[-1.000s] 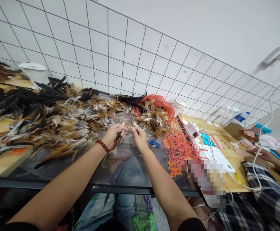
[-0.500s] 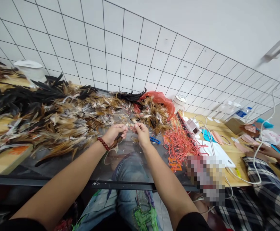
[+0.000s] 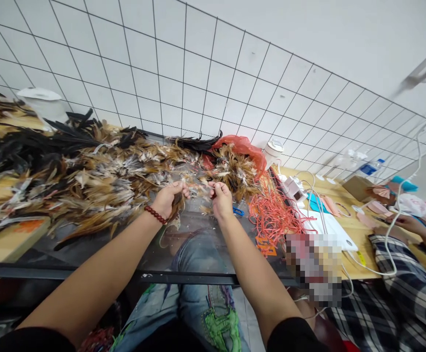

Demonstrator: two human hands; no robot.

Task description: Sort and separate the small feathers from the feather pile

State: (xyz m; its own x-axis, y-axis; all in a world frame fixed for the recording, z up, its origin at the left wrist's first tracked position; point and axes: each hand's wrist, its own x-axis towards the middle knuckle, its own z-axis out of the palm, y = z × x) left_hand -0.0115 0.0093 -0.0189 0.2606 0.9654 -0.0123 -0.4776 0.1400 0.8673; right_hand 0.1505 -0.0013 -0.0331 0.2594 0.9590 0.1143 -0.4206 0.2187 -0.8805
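Over the dark tabletop (image 3: 202,249), my left hand (image 3: 171,198) is pinched closed, with brown feathers hanging beneath its fingers. My right hand (image 3: 221,198) is also closed in a pinch, a short gap to the right. Something thin and reddish seems to run between the two fingertips; it is too small to make out. A large pile of brown and white feathers (image 3: 103,188) spreads left of my hands. Another feather bunch (image 3: 235,171) lies beyond my right hand, against a red plastic bag (image 3: 244,146). A blue tool (image 3: 238,211) rests beside my right wrist.
Tangled red strings (image 3: 275,215) lie on the right, near a white board (image 3: 335,234) and cables. White containers (image 3: 273,149) stand by the wire grid (image 3: 205,63). A person's plaid sleeve (image 3: 392,254) is at far right. A wooden block (image 3: 15,239) sits at left.
My hands have moved apart, the left one slightly left and the right one slightly right. The view has shifted a little.
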